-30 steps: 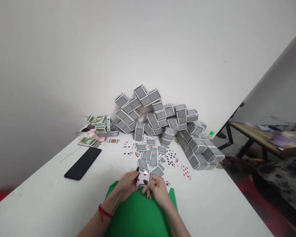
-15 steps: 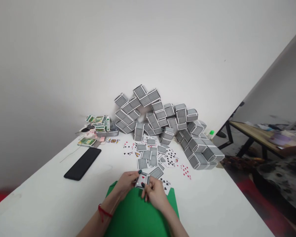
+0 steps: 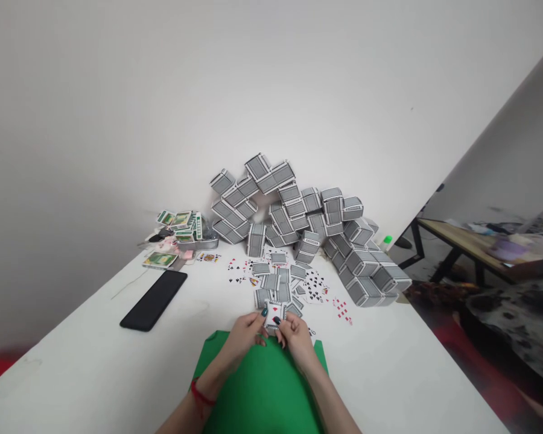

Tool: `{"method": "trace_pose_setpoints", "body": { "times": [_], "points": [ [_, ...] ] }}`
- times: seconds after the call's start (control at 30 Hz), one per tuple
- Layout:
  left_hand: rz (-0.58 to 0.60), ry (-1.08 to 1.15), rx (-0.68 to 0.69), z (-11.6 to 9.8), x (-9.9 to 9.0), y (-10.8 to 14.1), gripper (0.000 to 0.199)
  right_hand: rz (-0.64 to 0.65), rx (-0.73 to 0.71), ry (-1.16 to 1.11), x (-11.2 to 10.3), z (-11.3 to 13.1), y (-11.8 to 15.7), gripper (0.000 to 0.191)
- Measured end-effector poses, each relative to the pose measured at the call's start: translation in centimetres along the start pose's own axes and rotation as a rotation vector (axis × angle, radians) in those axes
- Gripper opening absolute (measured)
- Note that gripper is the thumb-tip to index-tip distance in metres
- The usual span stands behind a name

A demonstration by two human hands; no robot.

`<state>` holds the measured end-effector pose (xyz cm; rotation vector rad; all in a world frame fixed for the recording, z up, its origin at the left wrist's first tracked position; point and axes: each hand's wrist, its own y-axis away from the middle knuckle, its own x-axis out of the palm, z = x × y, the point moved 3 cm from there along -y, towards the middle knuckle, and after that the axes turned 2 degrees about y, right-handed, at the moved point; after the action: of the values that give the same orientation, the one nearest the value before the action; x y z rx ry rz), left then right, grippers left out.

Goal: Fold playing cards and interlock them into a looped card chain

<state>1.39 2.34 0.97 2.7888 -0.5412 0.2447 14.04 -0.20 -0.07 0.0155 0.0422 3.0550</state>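
left hand (image 3: 243, 336): pretty much closed in a pinch, card (image 3: 274, 309) gripped by its left edge
right hand (image 3: 300, 340): pinched as well, thumb pressed on the face
card: held right between both sets of fingertips, red diamonds showing
loose cards (image 3: 271, 281): scattered just past the fingers
blocks (image 3: 363, 263): stacked further beyond the fingers
phone (image 3: 154, 300): laid flat, left of them

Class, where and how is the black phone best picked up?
Grip the phone across its long edges, near the middle, coming from above. It lies flat and is much longer than wide, so its width is likely easier to span. The left hand is nearer but holds the card.
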Motion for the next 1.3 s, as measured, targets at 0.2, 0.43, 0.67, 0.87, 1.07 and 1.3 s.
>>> {"method": "trace_pose_setpoints", "body": {
  "times": [0.2,0.43,0.67,0.87,1.07,1.3],
  "points": [
    [0.068,0.063,-0.048,0.6,0.1,0.1,0.040,0.027,0.044,-0.057,0.6,0.0,0.4,0.038],
    [0.058,-0.019,0.006,0.8,0.8,0.2,0.039,-0.014,0.022,-0.042,0.6,0.0,0.7,0.038],
    [-0.089,-0.127,0.145,0.7,0.9,0.2,0.041,-0.063,0.099,-0.223,1.6,-0.3,0.5,0.036],
    [-0.101,-0.213,0.226,-0.1,0.2,0.2,0.039,0.065,0.080,-0.025,0.3,-0.2,0.2,0.052],
    [0.011,-0.439,0.337,-0.7,0.8,1.2,0.030,-0.121,-0.177,0.208,-1.7,1.2,0.1,0.030],
    [0.073,-0.627,0.403,-0.7,1.5,1.7,0.027,0.008,-0.077,0.080,-1.9,0.7,-0.3,0.021]
  ]
}}
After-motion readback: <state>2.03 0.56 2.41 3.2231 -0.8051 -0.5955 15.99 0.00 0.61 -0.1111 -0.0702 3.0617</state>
